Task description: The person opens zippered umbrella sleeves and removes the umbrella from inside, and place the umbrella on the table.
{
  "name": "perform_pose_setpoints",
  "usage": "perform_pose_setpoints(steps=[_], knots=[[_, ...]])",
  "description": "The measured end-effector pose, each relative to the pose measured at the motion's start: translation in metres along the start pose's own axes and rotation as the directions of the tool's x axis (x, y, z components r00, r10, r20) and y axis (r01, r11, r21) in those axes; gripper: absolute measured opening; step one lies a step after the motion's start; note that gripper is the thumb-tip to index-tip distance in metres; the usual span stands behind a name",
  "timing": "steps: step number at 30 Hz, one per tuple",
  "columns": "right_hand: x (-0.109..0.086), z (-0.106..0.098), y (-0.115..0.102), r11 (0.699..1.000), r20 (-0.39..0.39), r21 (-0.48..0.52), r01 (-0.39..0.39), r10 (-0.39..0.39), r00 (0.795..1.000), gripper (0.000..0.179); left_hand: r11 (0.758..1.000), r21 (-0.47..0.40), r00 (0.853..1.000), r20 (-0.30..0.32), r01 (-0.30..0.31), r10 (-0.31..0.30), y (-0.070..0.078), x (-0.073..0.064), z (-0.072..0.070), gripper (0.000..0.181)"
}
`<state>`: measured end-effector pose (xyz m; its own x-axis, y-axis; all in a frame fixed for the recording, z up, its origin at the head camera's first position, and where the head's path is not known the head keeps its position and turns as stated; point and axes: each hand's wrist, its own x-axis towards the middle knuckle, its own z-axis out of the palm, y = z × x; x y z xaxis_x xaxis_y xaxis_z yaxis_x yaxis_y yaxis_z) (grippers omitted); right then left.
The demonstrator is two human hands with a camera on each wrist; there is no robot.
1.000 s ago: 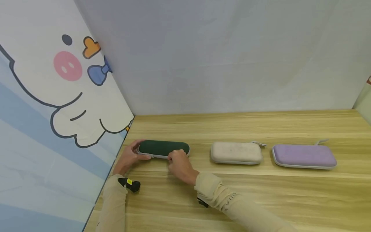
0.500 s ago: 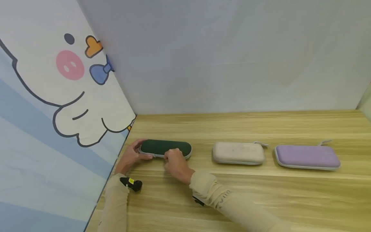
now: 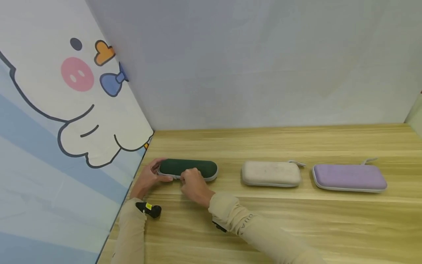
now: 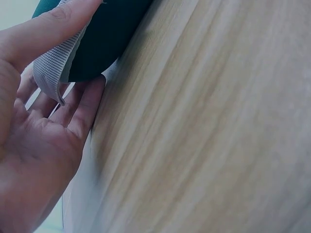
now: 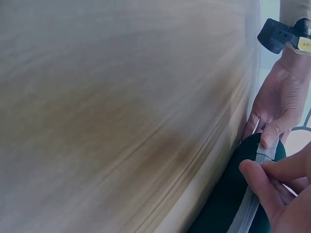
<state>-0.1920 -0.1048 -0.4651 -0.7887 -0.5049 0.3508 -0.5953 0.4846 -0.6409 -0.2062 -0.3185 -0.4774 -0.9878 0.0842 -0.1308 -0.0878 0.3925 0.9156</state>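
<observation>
- Head view: we count three cases, one green case (image 3: 176, 165), one cream case (image 3: 271, 173) and one purple case (image 3: 349, 177), in a row on the surface (image 3: 296, 227).
- Head view again: the green case is leftmost, near the left edge beside a printed panel (image 3: 72, 106); bare wood separates it from the cream case.
- Left wrist view: we see the left hand (image 4: 41, 141) half-curled round its rounded end, thumb over a grey ribbed strip (image 4: 48, 73).
- Right wrist view: the right hand (image 5: 286, 194) pinches, nearly closed, at the dark green case's pale band (image 5: 245, 213); the pinched piece is hidden.
</observation>
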Motion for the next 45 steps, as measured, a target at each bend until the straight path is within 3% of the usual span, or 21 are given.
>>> perform_pose_setpoints(steps=[6,25,30,36,42,45], knots=[[0.003,0.003,-0.001,1.000,0.008,-0.025,-0.001,0.001,1.000,0.046,1.000,0.005,1.000,-0.018,-0.009,0.009,-0.014,0.006,-0.002,0.086],[0.012,0.013,-0.010,0.991,0.044,-0.134,0.010,-0.004,0.999,0.043,0.999,0.002,0.999,-0.022,-0.041,0.041,-0.012,0.008,-0.002,0.086],[0.014,0.015,-0.010,0.994,0.052,-0.111,0.022,-0.016,0.999,0.038,0.999,-0.001,0.999,-0.029,-0.034,0.034,-0.013,0.007,-0.003,0.086],[0.011,0.008,-0.008,0.998,0.060,-0.030,0.056,-0.054,0.997,0.023,0.999,-0.011,0.999,0.013,-0.036,0.036,-0.011,0.006,-0.003,0.088],[0.009,-0.010,-0.009,0.995,0.118,0.074,0.065,-0.074,0.990,0.015,0.998,0.052,0.998,0.037,-0.044,0.042,-0.002,0.002,-0.007,0.089],[0.009,-0.028,-0.012,0.993,0.097,0.092,0.067,-0.076,0.992,0.012,0.996,0.086,0.999,0.044,-0.032,0.029,0.006,-0.001,-0.009,0.091]])
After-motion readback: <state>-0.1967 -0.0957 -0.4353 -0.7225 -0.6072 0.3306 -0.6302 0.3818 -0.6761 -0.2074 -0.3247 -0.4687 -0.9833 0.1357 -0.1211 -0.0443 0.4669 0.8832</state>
